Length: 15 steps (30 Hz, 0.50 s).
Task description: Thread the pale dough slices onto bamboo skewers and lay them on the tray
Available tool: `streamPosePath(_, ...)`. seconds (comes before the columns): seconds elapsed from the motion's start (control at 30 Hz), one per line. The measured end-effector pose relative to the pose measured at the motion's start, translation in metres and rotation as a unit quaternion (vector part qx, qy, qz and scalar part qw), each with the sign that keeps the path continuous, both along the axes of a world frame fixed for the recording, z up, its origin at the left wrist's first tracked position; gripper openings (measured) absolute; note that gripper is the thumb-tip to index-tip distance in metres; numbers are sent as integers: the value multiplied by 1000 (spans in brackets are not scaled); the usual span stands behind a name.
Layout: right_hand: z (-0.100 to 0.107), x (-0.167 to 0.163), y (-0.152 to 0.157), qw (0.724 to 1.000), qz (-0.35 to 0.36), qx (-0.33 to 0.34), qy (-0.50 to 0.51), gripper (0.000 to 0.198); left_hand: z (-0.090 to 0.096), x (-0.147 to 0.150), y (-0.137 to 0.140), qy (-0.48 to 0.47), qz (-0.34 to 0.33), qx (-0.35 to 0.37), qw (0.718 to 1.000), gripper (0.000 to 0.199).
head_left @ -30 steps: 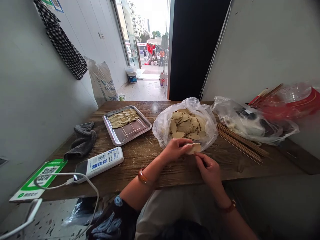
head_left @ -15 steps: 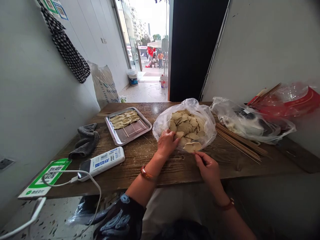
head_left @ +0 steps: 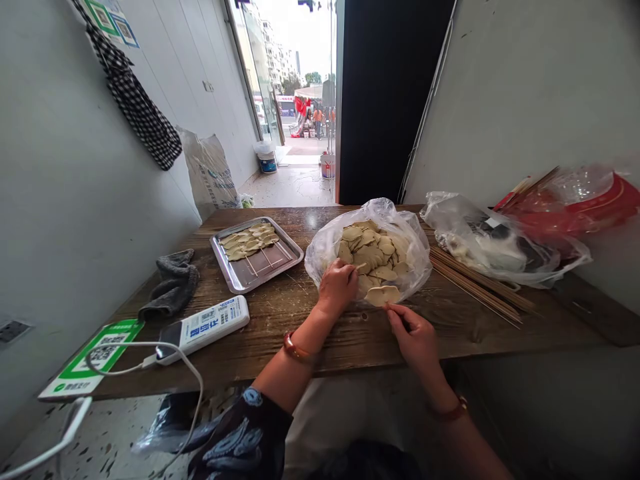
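The right hand (head_left: 414, 335) pinches at the near edge of one pale slice (head_left: 383, 296), which sits toward the plastic bag (head_left: 319, 252) from the fingertips, at the bag's near rim, its long axis running left to right. The left hand (head_left: 339, 287), at the bag's near left rim, is nearer to the slice pile (head_left: 373, 253) inside; its fingers are bent, but I cannot tell whether they hold one. The table's (head_left: 357, 343) wood shows between bag and near edge, the metal tray (head_left: 239, 275) stands apart to the bag's left, and sticks (head_left: 477, 283) lie just beside its right.
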State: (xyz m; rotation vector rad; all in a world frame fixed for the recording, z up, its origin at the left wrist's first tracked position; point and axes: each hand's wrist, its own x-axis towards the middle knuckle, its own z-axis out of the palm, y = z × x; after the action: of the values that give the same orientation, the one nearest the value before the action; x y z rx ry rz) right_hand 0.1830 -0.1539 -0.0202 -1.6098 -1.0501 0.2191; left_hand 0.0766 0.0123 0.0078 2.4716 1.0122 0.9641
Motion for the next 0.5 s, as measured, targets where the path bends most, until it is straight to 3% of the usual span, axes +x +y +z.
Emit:
streamPosePath(0.13, -1, 0, 0, 1000, 10, 2, 11, 26, -1, -4, 11, -136, -25, -130, 982, 22)
streamPosePath(0.33, -1, 0, -1, 999, 43, -1, -7, 24, 9, -15, 15, -308, -81, -342, 884, 36)
streamPosePath(0.43, -4, 1, -1, 997, 75, -3, -23, 23, 13, -20, 15, -338, -94, -403, 845, 38)
streamPosePath(0.5, -5, 2, -1, 996, 88, -7, -30, 23, 16, -22, 15, -347, -92, -416, 836, 36)
